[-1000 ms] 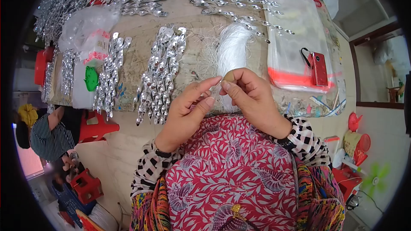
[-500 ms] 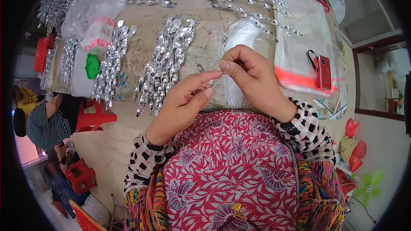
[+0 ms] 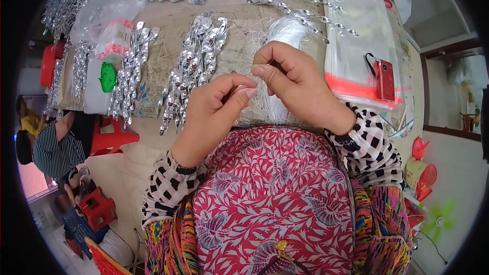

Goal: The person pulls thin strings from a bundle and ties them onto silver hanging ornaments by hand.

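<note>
My left hand [image 3: 214, 112] is closed, thumb and forefinger pinched together above the table edge. Close beside it, my right hand [image 3: 300, 84] also pinches with thumb and forefinger, its fingertips just above those of the left. Whatever lies between the fingers is too fine to make out. Under the right hand runs a bundle of white thread [image 3: 277, 107], with loose strands spreading to its left. Strips of twisted silver metallic pieces [image 3: 204, 51] lie left of the thread, near my left hand.
More silver strips [image 3: 131, 71] and a green piece [image 3: 107, 77] lie leftward on the table [image 3: 158, 46]. Clear plastic bags [image 3: 351, 35] with a red device [image 3: 385, 80] on top lie at right. Another person [image 3: 58, 145] is at the far left near a red stool [image 3: 113, 137].
My left forefinger, stretched out before, has curled in to the thumb. Both hands have shifted slightly left, the fingertips still close together. The view has shifted a little.
</note>
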`<action>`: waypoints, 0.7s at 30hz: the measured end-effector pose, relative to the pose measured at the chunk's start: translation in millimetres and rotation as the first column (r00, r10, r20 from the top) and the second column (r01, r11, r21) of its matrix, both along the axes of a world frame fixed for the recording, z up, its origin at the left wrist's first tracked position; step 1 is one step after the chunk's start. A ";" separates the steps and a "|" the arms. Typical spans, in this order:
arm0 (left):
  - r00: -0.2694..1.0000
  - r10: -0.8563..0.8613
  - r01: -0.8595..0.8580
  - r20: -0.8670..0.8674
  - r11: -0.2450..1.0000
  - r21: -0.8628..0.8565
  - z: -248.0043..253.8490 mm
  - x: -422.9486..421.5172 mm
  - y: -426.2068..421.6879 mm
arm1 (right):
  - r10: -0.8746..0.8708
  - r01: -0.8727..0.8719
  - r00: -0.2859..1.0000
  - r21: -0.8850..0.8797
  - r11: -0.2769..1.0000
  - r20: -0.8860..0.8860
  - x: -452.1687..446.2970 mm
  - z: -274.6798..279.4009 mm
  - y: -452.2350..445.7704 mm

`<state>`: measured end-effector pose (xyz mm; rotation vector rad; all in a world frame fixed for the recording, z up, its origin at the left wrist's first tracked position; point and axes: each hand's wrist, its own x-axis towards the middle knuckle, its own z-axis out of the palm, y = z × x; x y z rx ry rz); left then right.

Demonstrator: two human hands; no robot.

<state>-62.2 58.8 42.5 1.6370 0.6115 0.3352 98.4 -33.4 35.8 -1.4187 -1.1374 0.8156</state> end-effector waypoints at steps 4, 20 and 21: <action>0.999 0.004 -0.011 0.037 0.982 0.188 -4.6 0.8 7.0 | -0.023 0.023 0.999 -0.012 1.000 -0.042 6.2 -2.7 1.6; 1.000 0.024 -0.022 -0.019 0.996 0.081 4.0 15.9 -3.5 | -0.120 0.112 0.983 -0.060 0.992 -0.138 48.8 -3.3 -42.9; 1.000 -0.028 0.030 -0.014 0.992 0.123 -1.5 21.2 -5.7 | -0.132 0.128 0.990 -0.068 0.989 -0.055 51.0 -1.9 -50.7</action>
